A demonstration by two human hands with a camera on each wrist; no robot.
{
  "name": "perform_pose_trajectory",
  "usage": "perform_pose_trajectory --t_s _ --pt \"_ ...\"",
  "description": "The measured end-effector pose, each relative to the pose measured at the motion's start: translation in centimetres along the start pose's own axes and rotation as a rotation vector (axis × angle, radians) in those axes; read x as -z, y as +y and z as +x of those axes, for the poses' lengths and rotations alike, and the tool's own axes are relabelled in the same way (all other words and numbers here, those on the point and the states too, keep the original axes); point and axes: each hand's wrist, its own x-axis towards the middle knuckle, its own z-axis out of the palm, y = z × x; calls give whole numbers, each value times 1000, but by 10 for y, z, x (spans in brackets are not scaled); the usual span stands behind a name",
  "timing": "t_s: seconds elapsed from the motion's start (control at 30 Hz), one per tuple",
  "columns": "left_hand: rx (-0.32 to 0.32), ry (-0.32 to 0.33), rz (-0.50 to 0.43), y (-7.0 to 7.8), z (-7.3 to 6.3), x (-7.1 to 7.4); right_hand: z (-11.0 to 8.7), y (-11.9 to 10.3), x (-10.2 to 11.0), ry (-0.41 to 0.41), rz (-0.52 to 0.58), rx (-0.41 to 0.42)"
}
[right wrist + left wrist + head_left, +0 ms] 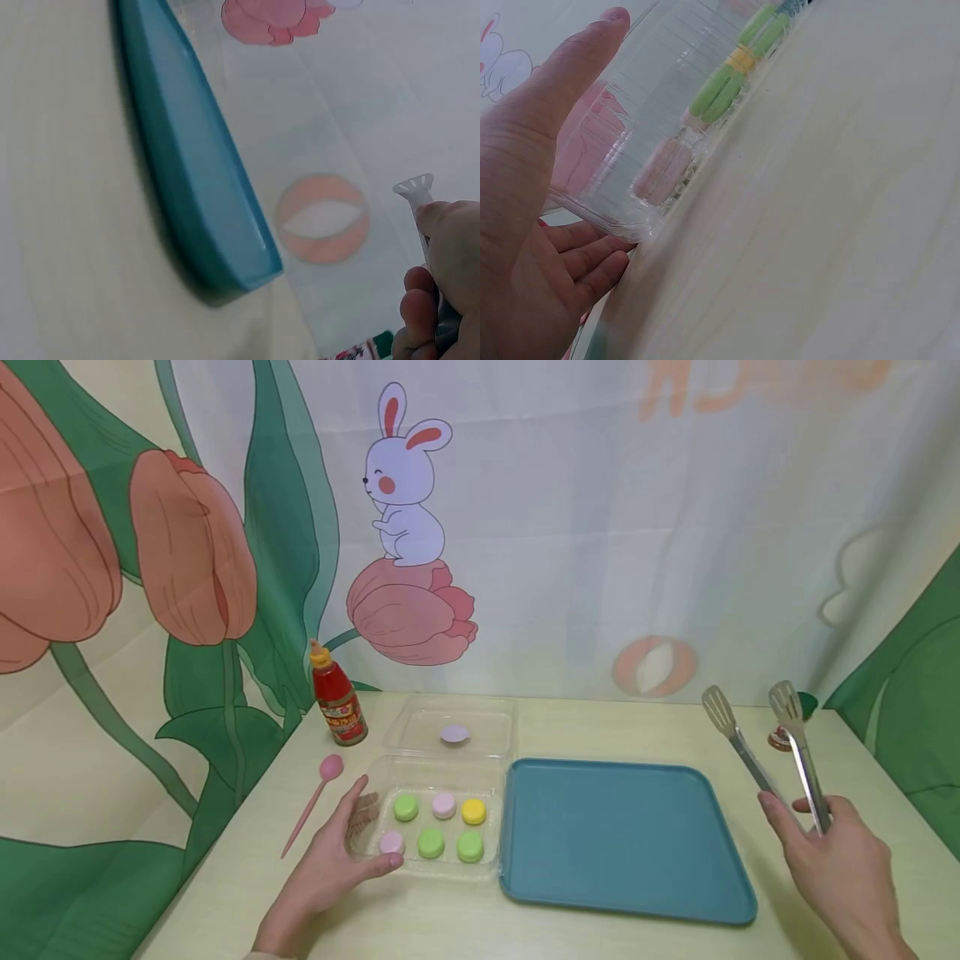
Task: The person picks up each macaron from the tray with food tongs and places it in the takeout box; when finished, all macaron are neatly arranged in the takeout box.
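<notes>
My left hand (330, 856) is spread at the left end of a clear plastic box (491, 860), thumb by the front wall and fingers by the left side, touching it. In the left wrist view, the thumb and fingers (600, 277) lie about the box's corner. Several macarons (431, 843), green, pink and yellow, sit in the box in two rows. Its clear lid (420, 727) lies folded back. My right hand (843, 864) grips metal tongs (806, 768) above the table's right side, their slotted ends spread apart with nothing between them.
Right beside the box lies a blue tray (622, 839). A red sauce bottle (339, 706) stands at the back left, with a pink spoon (315, 797) in front of it. Partly behind the tongs is a small green-capped container (807, 703). A printed curtain (562, 527) hangs behind the table.
</notes>
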Motion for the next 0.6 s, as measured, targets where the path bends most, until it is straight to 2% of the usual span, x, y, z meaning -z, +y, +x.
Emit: perform_pose_trajectory --t_s 0.2,0.3,0.4,0.6 --pt "4 -2 -4 1 0 0 -3 24 -3 -17 29 -201" --pt "16 -7 2 2 1 0 -6 36 -8 1 29 -256" --pt "21 -6 2 2 1 0 -8 44 -15 37 22 -252" --pt "14 -4 -5 2 0 1 -6 49 -27 97 -27 -176"
